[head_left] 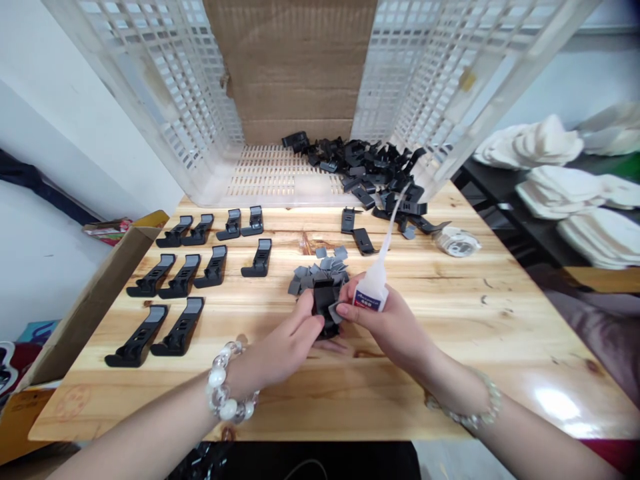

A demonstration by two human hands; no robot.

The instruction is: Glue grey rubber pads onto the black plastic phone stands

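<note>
My left hand (293,337) is closed around a black plastic bracket (324,297), held upright just above the table's middle. My right hand (395,327) grips a small white glue bottle (371,283) whose long thin nozzle points up and away. Between that hand's thumb and finger is also a small grey pad (336,312), close against the bracket; whether they touch is hard to tell. Behind the bracket lies a loose pile of grey square pads (320,267). On the left, several black brackets (186,275) stand in rows, each with a grey pad at its upper end.
A white plastic crate (215,193) lies on its side at the back, cardboard (300,73) inside it. Black brackets (370,163) spill from it. A roll of clear tape (456,241) sits at right. Stacked white pieces (575,190) lie on a dark shelf beyond.
</note>
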